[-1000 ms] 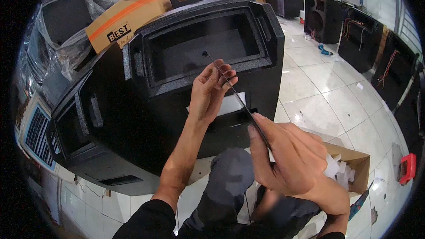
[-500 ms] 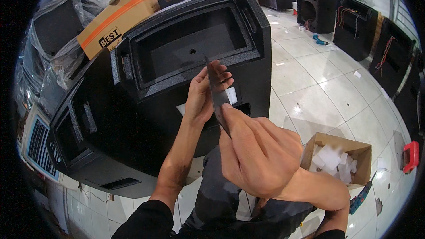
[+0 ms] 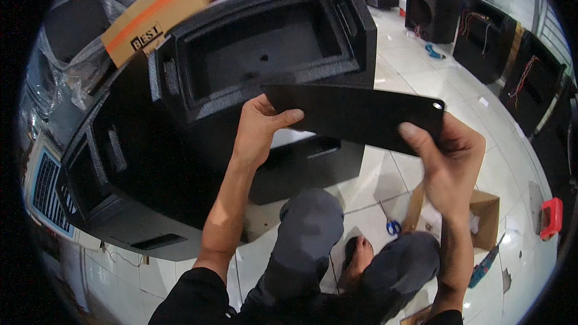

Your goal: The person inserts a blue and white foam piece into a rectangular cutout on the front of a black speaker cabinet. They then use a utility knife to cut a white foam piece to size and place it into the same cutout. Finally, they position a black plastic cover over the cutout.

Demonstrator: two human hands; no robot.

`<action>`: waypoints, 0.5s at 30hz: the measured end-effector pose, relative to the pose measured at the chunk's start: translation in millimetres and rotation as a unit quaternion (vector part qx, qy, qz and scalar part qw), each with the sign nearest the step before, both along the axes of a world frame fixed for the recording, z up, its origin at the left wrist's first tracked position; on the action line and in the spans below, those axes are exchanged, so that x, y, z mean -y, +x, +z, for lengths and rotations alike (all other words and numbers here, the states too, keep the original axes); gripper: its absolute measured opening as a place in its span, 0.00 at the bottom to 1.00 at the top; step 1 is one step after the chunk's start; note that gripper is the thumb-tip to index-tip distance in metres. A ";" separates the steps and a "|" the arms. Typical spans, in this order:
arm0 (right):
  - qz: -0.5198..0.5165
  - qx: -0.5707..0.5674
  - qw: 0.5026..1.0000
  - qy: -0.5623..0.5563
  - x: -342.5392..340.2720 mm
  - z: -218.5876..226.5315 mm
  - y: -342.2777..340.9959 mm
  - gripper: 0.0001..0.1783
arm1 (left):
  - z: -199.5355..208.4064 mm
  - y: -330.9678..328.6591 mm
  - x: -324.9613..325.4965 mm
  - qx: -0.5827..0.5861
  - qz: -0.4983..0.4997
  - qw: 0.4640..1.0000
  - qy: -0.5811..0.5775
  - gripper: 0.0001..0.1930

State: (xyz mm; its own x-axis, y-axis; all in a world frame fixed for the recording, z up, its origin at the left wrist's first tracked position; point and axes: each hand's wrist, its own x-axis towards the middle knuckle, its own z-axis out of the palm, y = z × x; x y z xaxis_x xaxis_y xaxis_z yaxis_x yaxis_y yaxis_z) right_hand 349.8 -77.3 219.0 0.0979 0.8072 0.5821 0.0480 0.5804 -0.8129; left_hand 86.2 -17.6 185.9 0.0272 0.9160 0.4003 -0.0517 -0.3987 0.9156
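A flat black rectangular plate (image 3: pixel 355 114) with rounded corners is stretched between my two hands. My left hand (image 3: pixel 262 123) grips its left end, thumb on the face turned toward me. At the other end, near a small corner hole, my right hand (image 3: pixel 448 156) pinches it with the thumb in front and the fingers behind. Beyond the plate stands a large black speaker cabinet (image 3: pixel 180 162) with a recessed top and handle slots. The plate covers part of the cabinet's near side, where a white patch and a dark rectangular opening show.
By my right knee stands a cardboard box (image 3: pixel 486 219) with white scraps. Blue-handled scissors (image 3: pixel 392 227), a power drill (image 3: pixel 486 268) and a red object (image 3: pixel 550 219) lie on the tiles. More black cabinets (image 3: pixel 484 48) line the right; a large carton (image 3: pixel 162 15) sits behind.
The plate has swung from edge-on to broadside, its face now toward me. My right hand has moved right and away from my left, which has shifted slightly left and closed on the plate.
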 end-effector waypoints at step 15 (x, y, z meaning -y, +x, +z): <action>-0.035 0.044 0.965 -0.255 76.9 -159.8 74.5 0.11 | -78.8 36.5 42.1 -0.271 -0.189 0.931 -0.153 0.12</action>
State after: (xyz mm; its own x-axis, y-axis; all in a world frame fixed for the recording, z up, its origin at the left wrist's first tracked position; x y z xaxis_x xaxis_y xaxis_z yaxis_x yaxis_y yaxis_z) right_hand 424.3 -154.2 59.3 0.1316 0.9841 0.1195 0.1546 0.0987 -0.9830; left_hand 122.7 -59.8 107.0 0.4929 0.8689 -0.0451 0.3678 -0.1611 0.9158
